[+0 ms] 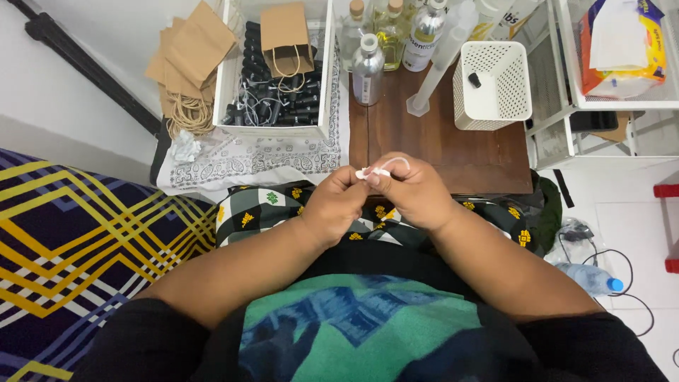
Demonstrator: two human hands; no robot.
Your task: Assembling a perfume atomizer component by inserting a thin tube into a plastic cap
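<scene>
At the counter's [438, 152] near edge | left hand [337, 204] and right hand [410, 189] touching | fingers of both pinching a small white tube piece [375, 171] | silver bottle [368, 69] at far edge.

White basket [493, 86] on brown table [453, 152]; navy blanket [78, 233] with yellow-white stripes

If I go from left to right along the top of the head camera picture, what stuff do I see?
Brown paper bags → white bin of small black bottles → silver bottle → white perforated basket → yellow tissue pack.
</scene>
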